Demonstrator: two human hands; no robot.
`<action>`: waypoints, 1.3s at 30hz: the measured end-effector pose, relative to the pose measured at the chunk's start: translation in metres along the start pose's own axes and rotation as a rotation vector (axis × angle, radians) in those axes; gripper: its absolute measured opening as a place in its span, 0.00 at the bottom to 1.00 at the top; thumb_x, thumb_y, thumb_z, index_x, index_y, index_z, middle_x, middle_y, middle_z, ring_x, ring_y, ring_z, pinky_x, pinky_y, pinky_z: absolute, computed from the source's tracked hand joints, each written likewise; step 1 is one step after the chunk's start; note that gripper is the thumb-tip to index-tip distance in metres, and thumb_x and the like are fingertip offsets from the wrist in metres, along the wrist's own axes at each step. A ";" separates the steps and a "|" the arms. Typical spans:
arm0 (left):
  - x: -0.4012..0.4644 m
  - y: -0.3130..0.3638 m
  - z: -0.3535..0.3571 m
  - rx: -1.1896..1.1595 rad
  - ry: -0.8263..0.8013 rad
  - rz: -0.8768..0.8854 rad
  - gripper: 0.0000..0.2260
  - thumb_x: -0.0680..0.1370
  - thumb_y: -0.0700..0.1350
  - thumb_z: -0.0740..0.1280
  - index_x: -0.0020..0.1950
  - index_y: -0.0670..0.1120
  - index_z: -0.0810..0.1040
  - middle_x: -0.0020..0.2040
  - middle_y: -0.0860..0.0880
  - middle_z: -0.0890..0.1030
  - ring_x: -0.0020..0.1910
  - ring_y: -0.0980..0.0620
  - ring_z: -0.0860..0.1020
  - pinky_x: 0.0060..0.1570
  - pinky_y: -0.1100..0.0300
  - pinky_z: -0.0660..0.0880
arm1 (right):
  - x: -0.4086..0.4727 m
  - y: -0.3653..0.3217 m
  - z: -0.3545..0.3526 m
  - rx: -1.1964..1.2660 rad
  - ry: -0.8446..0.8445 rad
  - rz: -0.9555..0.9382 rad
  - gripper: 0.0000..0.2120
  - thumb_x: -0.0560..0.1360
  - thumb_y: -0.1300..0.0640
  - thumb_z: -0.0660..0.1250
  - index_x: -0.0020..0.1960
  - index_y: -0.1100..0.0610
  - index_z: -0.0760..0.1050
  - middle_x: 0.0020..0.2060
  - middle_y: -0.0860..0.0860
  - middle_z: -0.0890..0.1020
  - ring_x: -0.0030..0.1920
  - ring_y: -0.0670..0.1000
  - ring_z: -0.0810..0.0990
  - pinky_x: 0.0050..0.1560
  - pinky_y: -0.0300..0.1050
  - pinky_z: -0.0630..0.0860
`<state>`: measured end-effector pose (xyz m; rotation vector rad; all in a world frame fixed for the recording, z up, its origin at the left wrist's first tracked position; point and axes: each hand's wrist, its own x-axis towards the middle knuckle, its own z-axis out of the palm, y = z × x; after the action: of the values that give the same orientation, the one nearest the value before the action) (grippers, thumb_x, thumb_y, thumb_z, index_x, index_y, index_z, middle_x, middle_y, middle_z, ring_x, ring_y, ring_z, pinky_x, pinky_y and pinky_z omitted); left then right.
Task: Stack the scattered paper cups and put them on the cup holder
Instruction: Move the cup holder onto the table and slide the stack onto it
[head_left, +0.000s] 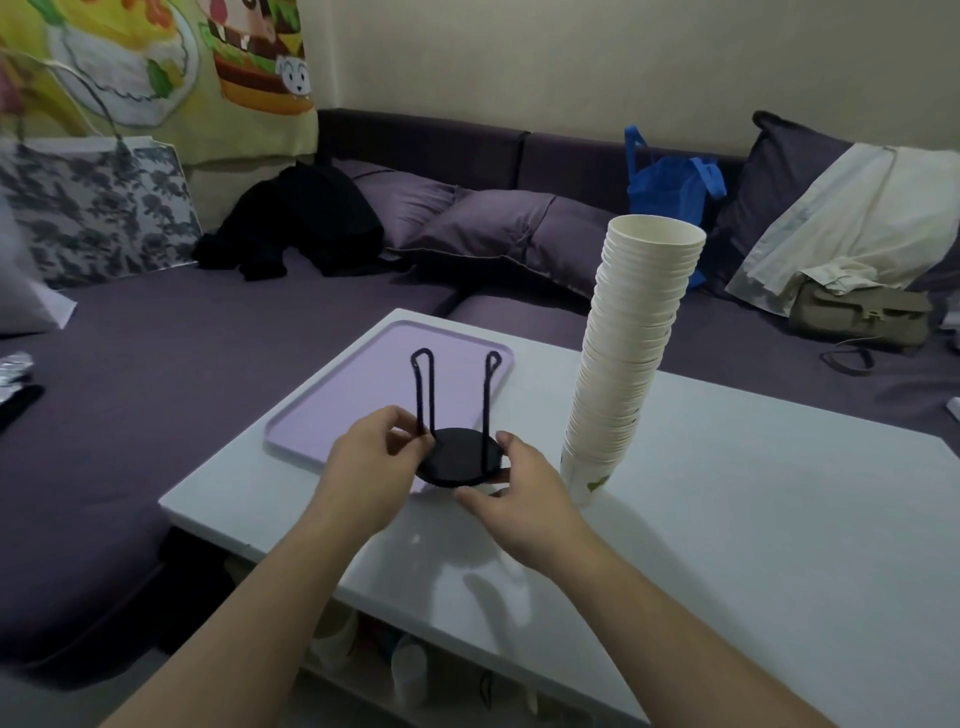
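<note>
A black cup holder (460, 457) with a round base and two upright wire loops is held between both hands, tilted slightly over the near edge of a lilac tray (363, 384). My left hand (371, 467) pinches the base's left rim beside one wire loop. My right hand (524, 493) grips the base's right rim from below. A tall stack of white paper cups (631, 353) stands upright on the white table (727, 545) just right of the holder, leaning a little to the right at its top.
A purple sofa with cushions (493, 228) wraps round the table's far and left sides. On it lie a black garment (306, 223), a blue bag (670, 187) and an olive handbag (857, 317). Cups (410, 670) stand on the shelf under the table.
</note>
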<state>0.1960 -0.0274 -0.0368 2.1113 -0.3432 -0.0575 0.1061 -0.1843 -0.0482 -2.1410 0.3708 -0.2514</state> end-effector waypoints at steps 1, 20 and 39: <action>-0.005 0.002 0.001 0.011 -0.028 0.013 0.01 0.83 0.46 0.71 0.52 0.51 0.81 0.46 0.54 0.85 0.45 0.59 0.81 0.39 0.66 0.72 | -0.002 0.004 -0.004 -0.022 0.014 0.024 0.21 0.73 0.54 0.78 0.59 0.47 0.70 0.52 0.41 0.78 0.51 0.48 0.84 0.50 0.41 0.82; -0.056 -0.006 0.036 0.159 -0.326 0.020 0.03 0.79 0.48 0.76 0.52 0.55 0.85 0.52 0.60 0.86 0.59 0.60 0.82 0.62 0.56 0.78 | -0.044 0.057 -0.052 -0.230 -0.059 0.225 0.18 0.76 0.60 0.70 0.65 0.50 0.80 0.59 0.46 0.83 0.59 0.48 0.82 0.57 0.39 0.76; -0.031 0.122 0.011 -0.086 -0.023 0.541 0.36 0.75 0.32 0.68 0.80 0.53 0.66 0.76 0.58 0.67 0.74 0.59 0.68 0.68 0.66 0.69 | -0.002 0.083 -0.074 0.195 0.257 0.164 0.30 0.70 0.59 0.81 0.66 0.48 0.71 0.58 0.41 0.79 0.51 0.37 0.77 0.46 0.34 0.74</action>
<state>0.1379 -0.0892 0.0561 1.8705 -0.8961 0.2166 0.0670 -0.2842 -0.0761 -1.8785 0.6411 -0.4517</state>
